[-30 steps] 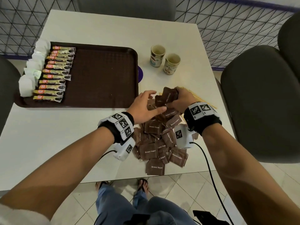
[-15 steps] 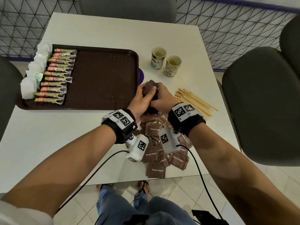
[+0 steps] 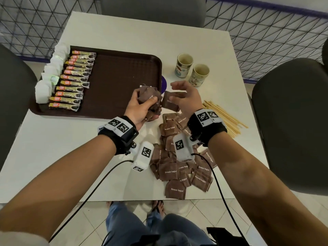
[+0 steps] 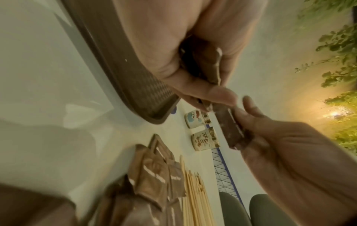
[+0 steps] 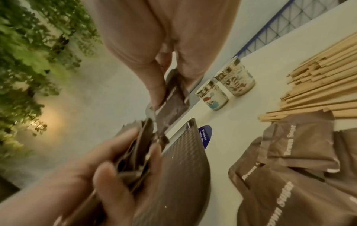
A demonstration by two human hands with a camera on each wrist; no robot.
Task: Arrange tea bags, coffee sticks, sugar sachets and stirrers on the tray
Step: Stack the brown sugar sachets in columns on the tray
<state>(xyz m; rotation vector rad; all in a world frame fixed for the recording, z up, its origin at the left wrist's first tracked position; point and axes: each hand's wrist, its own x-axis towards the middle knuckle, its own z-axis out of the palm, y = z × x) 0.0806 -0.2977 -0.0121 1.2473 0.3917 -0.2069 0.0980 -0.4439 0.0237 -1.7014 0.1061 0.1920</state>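
My left hand (image 3: 142, 103) grips a bundle of brown sugar sachets (image 3: 148, 96) above the near right corner of the brown tray (image 3: 122, 77). Just to its right, my right hand (image 3: 179, 94) pinches a single sachet (image 3: 171, 102) between thumb and fingers; in the right wrist view that single sachet (image 5: 173, 105) hangs clear of the bundle (image 5: 139, 149). A loose pile of sachets (image 3: 179, 167) lies on the table under my wrists. Coffee sticks (image 3: 74, 80) lie in a column at the tray's left side, with white tea bags (image 3: 48, 75) along its left rim. Wooden stirrers (image 3: 225, 118) lie to the right of the pile.
Two small patterned cups (image 3: 184, 65) (image 3: 199, 74) stand behind my right hand. A purple sticker (image 3: 163, 85) shows beside the tray's right rim. Dark chairs (image 3: 291, 121) surround the white table (image 3: 53, 148). The tray's middle and right part hold nothing.
Both hands rose from the sachet pile toward the tray's corner. They were pressed together on one bundle; now they have parted, the right hand holding one sachet apart.
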